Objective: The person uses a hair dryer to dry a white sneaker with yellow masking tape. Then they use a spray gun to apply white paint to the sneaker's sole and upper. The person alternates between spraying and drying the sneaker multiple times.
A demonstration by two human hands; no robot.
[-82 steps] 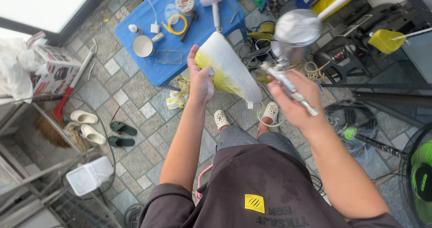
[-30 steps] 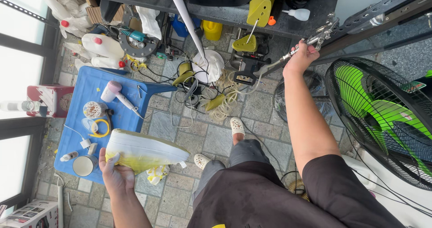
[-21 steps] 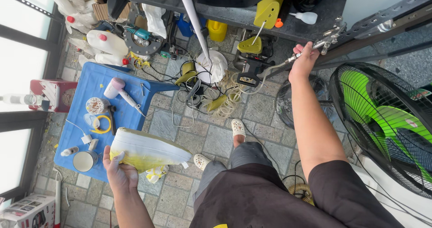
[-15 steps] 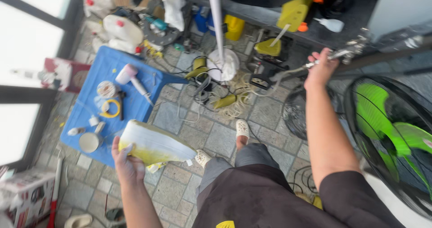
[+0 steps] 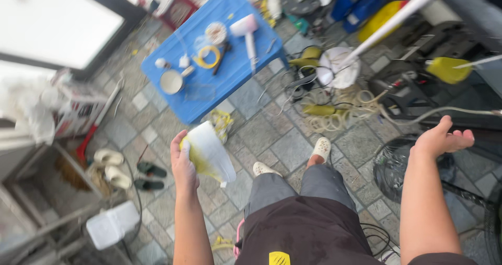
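Translucent plastic, streaked with yellow, is gripped in the left hand [image 5: 184, 166]: a wedge-shaped piece [image 5: 209, 154] is clamped between thumb and fingers at its upper edge and held out over the paved floor, just ahead of the person's knees. The right hand [image 5: 438, 139] is seen raised and empty, its fingers spread and loosely curled, closed on nothing; a thin curved wire [image 5: 444, 111] passes just above its fingertips without being touched. Well beyond the left hand, a low blue table [image 5: 246, 71] is laid out with a white hair dryer [image 5: 247, 30], a ring of yellow tape [image 5: 207, 57] and a small white bowl [image 5: 171, 82]. Ahead of the right hand, a round white fan base [image 5: 338, 68] on a white pole is surrounded by coiled cable [image 5: 334, 116], and a dark wire fan guard [image 5: 395, 165] lies directly beneath the wrist. Judged from this arrangement, the work appears to be midway: the plastic piece has been lifted and is carried, but it has not been fitted or set down anywhere, and the free hand has nothing taken up.
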